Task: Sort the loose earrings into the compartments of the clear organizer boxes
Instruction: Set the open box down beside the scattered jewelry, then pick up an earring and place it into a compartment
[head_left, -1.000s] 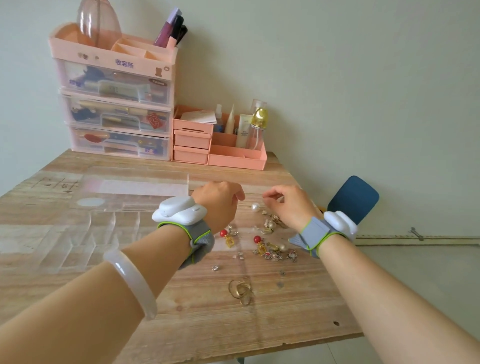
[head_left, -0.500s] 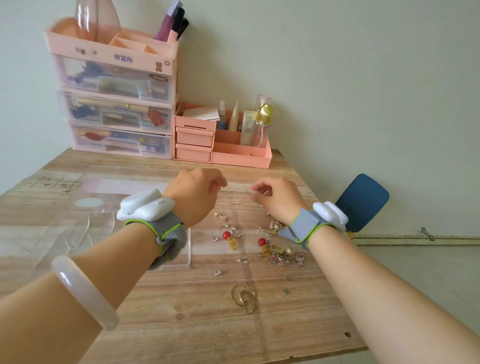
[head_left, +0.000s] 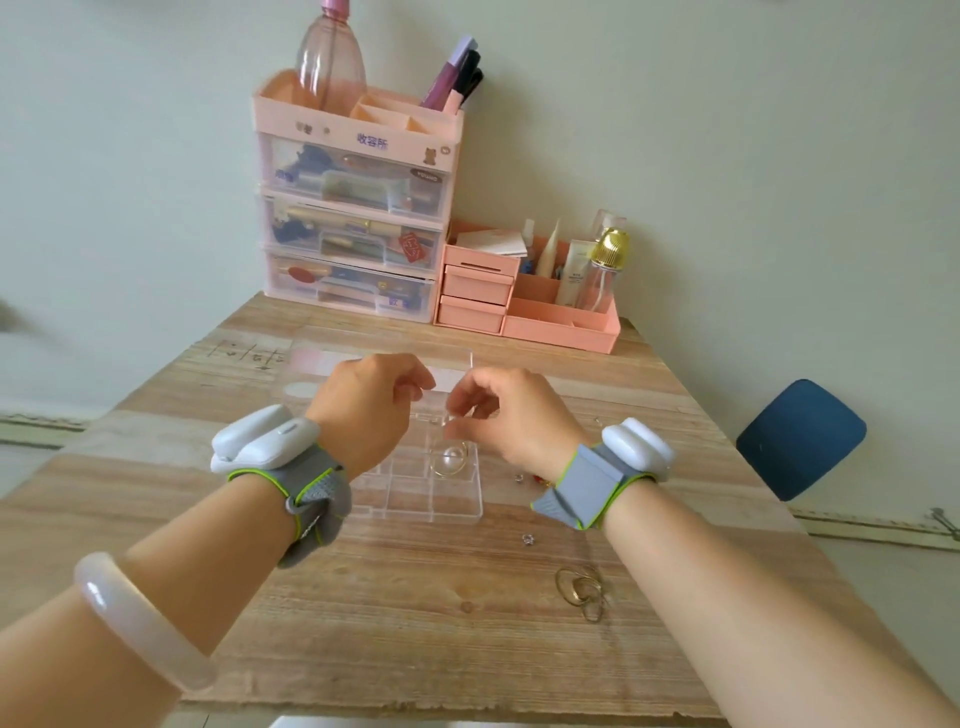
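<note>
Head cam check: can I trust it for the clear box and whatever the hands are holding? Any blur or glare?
Head view: soft even daylight, no hard glare. The clear box nearly vanishes against the wood; only its edges and dividers show. Both hands, left and right, are slightly motion-blurred, so anything pinched is unreadable. Wide-angle bends the table edges.

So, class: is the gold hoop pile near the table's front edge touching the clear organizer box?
Apart. The head view shows bare wood between the gold hoop pile and the clear organizer box.

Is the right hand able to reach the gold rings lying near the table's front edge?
Probably yes. The gold rings lie on bare table beside the right forearm, nothing covering them; the right hand would only need to pull back.
</note>
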